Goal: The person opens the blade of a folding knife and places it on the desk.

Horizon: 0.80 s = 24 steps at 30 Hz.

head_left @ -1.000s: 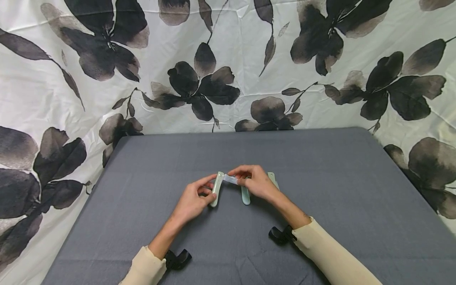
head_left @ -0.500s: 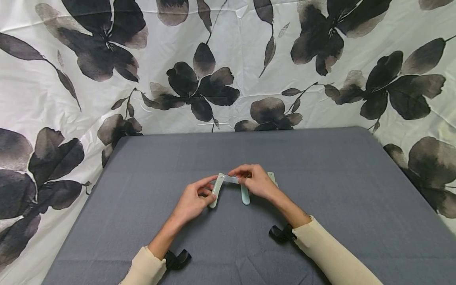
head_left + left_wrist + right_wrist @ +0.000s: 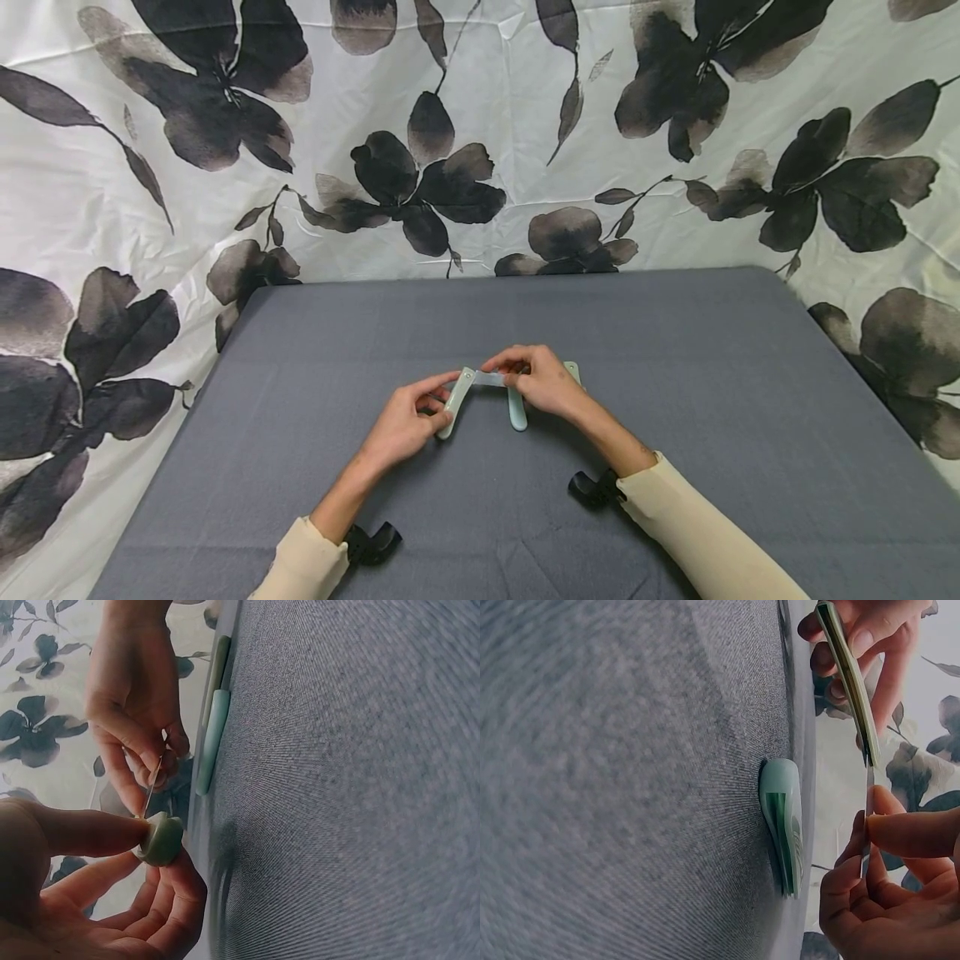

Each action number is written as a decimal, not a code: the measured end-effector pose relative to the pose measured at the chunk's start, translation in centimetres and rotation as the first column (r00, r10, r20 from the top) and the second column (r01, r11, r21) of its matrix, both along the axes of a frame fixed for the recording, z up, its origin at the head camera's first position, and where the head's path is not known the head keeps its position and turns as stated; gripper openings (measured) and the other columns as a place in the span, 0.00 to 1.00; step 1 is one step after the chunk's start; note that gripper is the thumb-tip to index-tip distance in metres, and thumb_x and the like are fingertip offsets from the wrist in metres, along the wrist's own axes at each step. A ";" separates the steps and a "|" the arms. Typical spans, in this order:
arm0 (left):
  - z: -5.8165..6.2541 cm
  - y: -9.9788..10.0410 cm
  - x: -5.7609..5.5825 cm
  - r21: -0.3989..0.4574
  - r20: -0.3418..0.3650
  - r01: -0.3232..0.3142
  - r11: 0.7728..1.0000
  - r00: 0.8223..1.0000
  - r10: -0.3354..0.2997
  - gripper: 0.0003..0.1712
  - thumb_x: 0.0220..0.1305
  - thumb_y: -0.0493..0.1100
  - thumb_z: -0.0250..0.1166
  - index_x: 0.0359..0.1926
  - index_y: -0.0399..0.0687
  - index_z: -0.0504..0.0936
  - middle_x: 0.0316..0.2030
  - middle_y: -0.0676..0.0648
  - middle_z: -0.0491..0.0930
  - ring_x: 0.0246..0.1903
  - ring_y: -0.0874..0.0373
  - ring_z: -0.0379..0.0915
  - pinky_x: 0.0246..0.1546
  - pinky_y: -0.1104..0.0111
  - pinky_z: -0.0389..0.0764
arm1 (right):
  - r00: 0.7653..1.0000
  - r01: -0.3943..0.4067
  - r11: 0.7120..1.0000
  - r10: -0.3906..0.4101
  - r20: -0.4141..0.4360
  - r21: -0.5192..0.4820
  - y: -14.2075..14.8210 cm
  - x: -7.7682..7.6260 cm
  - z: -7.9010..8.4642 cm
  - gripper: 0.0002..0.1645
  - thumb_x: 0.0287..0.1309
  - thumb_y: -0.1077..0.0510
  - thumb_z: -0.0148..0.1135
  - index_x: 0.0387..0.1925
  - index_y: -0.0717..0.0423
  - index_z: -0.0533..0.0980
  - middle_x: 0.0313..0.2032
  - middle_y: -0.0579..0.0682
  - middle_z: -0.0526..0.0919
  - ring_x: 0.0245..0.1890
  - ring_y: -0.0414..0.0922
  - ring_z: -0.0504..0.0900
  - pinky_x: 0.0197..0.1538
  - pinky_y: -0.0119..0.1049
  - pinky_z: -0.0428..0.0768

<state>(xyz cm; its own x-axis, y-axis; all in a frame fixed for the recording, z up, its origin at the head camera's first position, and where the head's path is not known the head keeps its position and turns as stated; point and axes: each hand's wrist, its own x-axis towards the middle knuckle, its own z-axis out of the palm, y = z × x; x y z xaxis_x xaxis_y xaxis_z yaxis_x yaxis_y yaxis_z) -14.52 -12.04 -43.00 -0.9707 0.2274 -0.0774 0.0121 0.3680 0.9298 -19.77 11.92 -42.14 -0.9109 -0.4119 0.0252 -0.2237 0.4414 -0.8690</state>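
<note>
Pale-green handle [image 3: 459, 398]: left hand [image 3: 405, 421] pinches | blade [image 3: 490, 379]: right hand [image 3: 550, 383] pinches | inside tabletop [image 3: 675, 333] far edge | best pivoted slowly, by flats

Smooth plastic-looking handle [image 3: 457, 402], shiny metal-looking blade [image 3: 490, 379], matt woven tablecloth [image 3: 712, 375]

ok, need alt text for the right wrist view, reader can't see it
A right hand pinches a thin blade extending from a pale green handle, which a left hand grips at the top. To their left, a mint-green slotted piece lies on a gray surface; a floral cloth forms the backdrop.
</note>
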 end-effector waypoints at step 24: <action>-0.2 0.0 0.4 -0.106 -0.019 0.049 0.993 0.999 -0.051 0.35 0.61 0.26 0.63 0.69 0.50 0.79 0.47 0.41 0.84 0.37 0.59 0.79 0.36 0.68 0.77 | 0.999 0.015 0.999 -0.015 -0.028 0.031 0.1 0.3 -0.4 0.19 0.64 0.70 0.59 0.45 0.50 0.89 0.45 0.53 0.87 0.41 0.45 0.79 0.47 0.40 0.77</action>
